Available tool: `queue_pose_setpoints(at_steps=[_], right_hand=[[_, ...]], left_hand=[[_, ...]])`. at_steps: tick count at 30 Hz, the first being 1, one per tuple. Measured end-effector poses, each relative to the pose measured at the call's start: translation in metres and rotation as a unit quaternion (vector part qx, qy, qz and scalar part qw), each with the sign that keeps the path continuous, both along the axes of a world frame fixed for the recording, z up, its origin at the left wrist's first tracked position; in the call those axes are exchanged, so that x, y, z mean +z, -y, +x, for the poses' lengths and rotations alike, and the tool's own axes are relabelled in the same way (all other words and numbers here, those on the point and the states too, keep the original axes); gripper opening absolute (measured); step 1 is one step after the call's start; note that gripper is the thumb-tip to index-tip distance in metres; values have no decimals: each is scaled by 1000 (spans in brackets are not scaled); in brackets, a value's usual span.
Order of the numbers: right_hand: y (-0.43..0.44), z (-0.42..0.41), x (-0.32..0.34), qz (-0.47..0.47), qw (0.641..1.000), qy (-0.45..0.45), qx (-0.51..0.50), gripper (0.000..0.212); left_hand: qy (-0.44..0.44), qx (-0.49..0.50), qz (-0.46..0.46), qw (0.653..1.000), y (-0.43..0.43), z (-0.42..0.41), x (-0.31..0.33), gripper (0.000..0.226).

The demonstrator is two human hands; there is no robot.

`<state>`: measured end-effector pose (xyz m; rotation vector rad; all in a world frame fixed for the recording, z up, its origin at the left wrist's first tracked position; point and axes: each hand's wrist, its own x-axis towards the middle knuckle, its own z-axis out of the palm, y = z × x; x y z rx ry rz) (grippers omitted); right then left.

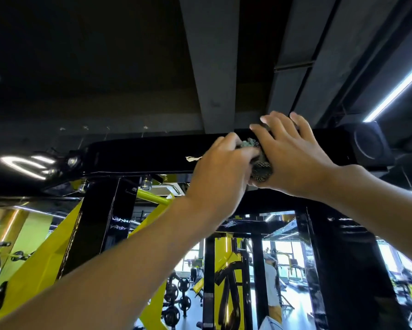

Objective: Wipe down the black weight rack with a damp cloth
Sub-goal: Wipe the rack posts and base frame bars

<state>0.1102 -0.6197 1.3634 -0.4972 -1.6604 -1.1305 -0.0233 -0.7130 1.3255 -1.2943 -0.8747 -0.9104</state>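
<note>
Clutching grey-green cloth (261, 166) in left hand (220, 167) fingers, right hand (293, 158) fingers splayed, glossy black rack (140, 153)

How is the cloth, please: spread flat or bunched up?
Bunched: the cloth is a crumpled wad between the left hand and right hand.

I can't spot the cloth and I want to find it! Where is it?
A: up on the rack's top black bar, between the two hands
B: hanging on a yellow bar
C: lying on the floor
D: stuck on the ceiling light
A: the cloth is bunched against the top black bar, where the left hand grips it and the right hand presses on it.
</note>
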Motion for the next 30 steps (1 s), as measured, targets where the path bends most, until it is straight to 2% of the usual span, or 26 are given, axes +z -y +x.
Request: queue_pose_setpoints(at_steps=[4,8,12,16,18,22,27,30], right_hand=[[5,-3,6,-48,999,5,12,109],[7,-2,6,-57,998,10,22,103],[10,0,8,-77,996,23,32,102],[12,-4,6,-74,997,11,16,105],[16,-11,6,-59,998,14,-1,109],[27,-31,6,-58,998,29,15,108],[33,-36,8,-80,996,7,25,99],[34,-36,10,-81,996,4,24,93]], left_hand=[[88,-43,76,992,4,-12,30,26],[66,-22,36,997,1,-4,30,24],[102,-14,78,992,15,-26,24,28],[49,2,9,999,19,-19,-1,32],[50,10,-1,999,27,-28,3,32],[136,-4,71,988,29,-38,6,29],[80,8,32,996,27,-38,1,31],[133,-10,91,987,27,-41,16,26]])
